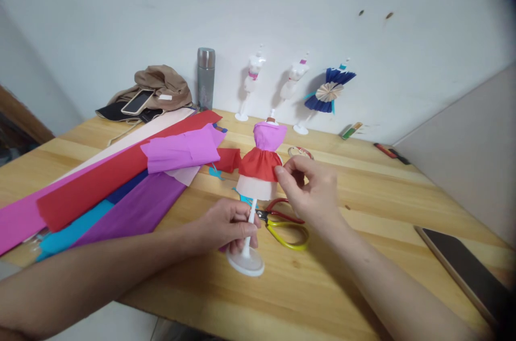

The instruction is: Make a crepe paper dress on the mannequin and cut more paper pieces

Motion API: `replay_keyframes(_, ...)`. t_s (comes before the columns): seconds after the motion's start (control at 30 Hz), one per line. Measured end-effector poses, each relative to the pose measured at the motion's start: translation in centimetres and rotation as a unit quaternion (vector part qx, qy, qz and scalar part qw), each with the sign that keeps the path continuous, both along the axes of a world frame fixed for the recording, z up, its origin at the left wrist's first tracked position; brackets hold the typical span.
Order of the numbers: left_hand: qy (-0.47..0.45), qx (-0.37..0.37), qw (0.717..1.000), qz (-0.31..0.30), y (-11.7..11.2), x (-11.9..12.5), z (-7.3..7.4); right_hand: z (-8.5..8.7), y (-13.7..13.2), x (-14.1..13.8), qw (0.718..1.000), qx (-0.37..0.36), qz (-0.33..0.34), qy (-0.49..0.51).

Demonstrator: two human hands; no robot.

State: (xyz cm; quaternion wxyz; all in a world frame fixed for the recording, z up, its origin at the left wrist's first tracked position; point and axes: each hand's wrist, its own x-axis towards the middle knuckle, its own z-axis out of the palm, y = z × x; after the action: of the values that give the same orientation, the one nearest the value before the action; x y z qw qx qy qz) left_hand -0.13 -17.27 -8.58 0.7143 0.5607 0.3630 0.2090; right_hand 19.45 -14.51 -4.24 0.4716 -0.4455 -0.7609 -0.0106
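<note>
A small white mannequin on a stand wears a paper dress: pink top, red skirt, pale underskirt. My left hand is closed round the white pole of the stand, just above its round base. My right hand pinches the right edge of the red skirt between thumb and fingers. Red-and-yellow scissors lie on the wooden table just behind the stand, partly under my right hand.
Sheets of crepe paper in pink, red, purple and blue lie at left. At the back stand two bare mannequins, one with a blue fan dress, a steel flask, a bag with a phone. A tablet lies at right.
</note>
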Motion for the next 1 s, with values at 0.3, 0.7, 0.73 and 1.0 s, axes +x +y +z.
replay_keyframes(0.3, 0.002, 0.001, 1.0, -0.004, -0.2, -0.1, -0.2, -0.3, -0.8, -0.5, 0.991, 0.104, 0.0, -0.088)
replay_keyframes(0.7, -0.052, -0.019, 0.998, 0.011, 0.2, -0.8, -0.1, 0.2, -1.7, -0.9, 0.989, 0.121, 0.049, -0.072)
replay_keyframes(0.73, -0.058, -0.023, 0.998, 0.012, 0.3, -0.8, -0.2, 0.3, -1.6, -0.7, 0.99, 0.121, 0.046, -0.057)
replay_keyframes(1.0, -0.113, -0.045, 0.992, -0.02, 0.2, -0.9, -0.5, -0.2, -0.3, 0.3, 0.994, 0.103, 0.03, -0.029)
